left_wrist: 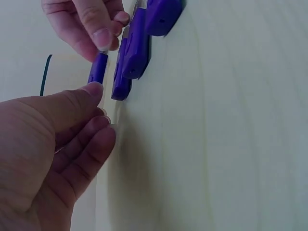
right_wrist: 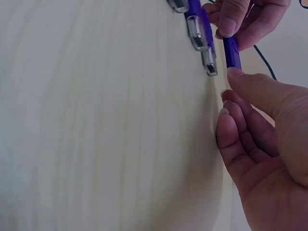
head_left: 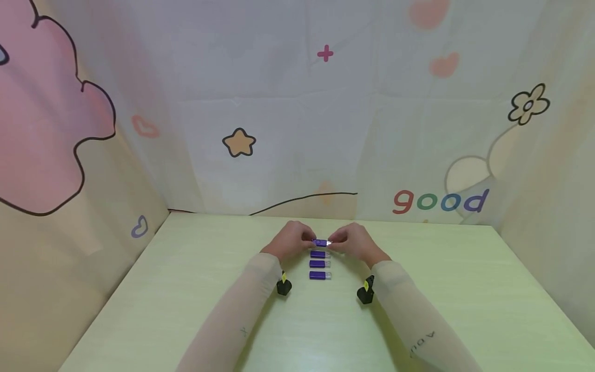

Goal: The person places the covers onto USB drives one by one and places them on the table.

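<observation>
Between my two hands is a purple USB flash drive [head_left: 320, 243], at the far end of a column of similar drives. My left hand [head_left: 293, 240] pinches its purple end between thumb and fingers. At the other end, the cap side, my right hand [head_left: 354, 243] pinches it the same way. In the left wrist view the held drive [left_wrist: 97, 68] runs from one hand's fingertips to the other's. Nearer me lie three more purple flash drives with clear caps: one drive [head_left: 319, 254] closest to the hands, a middle drive [head_left: 319, 264] and a near drive [head_left: 320, 276].
The drives lie on a pale wood-grain table [head_left: 195, 310]. A printed cloth [head_left: 279, 113] hangs behind the table's back edge and along both sides. Small black wrist cameras, one of them the left camera [head_left: 284, 287], sit by the sleeve cuffs.
</observation>
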The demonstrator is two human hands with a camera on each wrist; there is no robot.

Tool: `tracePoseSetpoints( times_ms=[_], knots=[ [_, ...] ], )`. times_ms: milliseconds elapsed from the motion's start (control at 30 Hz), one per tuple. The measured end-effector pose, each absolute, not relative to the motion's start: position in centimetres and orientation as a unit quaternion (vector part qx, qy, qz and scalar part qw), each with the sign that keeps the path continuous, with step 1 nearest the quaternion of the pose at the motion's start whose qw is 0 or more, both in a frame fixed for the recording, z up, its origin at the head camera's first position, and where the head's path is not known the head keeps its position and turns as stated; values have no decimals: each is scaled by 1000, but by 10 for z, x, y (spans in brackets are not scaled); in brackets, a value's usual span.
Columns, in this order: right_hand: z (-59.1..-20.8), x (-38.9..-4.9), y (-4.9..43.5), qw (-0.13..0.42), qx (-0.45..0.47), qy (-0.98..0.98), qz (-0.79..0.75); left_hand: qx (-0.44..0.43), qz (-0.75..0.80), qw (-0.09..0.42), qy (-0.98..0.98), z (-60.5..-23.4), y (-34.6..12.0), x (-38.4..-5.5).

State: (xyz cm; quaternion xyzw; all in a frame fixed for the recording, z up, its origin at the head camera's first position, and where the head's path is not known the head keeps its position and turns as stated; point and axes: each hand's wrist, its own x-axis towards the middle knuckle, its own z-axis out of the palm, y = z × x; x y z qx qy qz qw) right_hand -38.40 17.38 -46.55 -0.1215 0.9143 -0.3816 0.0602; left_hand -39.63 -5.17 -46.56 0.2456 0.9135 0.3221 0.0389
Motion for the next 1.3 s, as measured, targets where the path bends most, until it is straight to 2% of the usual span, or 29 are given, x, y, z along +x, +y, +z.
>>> tracePoseSetpoints(
  times_ms=[167, 400, 1300],
  knots=[
    [-467, -387, 173, 77, -114, 919, -368, 229, 314, 45, 920, -467, -49, -396],
    [-466, -390, 169, 68, -123, 930, -339, 227, 297, 42, 926, -468, -48, -397],
    [-464, -386, 169, 101, -99, 926, -350, 208, 291, 71, 931, -471, -50, -402]
  ],
)
